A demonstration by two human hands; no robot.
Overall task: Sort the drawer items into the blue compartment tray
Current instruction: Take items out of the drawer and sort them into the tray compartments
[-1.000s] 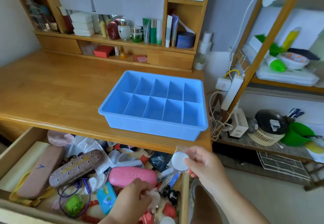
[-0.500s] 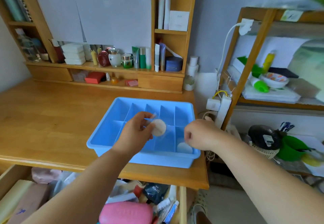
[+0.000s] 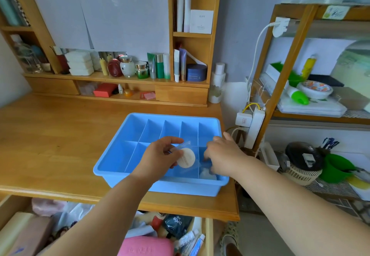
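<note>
A round cream pad in a clear sleeve was pinched by the left hand above the near row of the blue compartment tray on the counter; the right hand was lowered into the near-right compartment, fingers curled, its grip not discernible

left hand pinching, right hand seemingly curled

Tray: plain light blue throughout. Round pad that my left hand pinches: cream-white, in a clear wrapper. Desk: honey-brown wood grain. In my drawer: a pink case, a dark blue sachet with white lettering.
</note>
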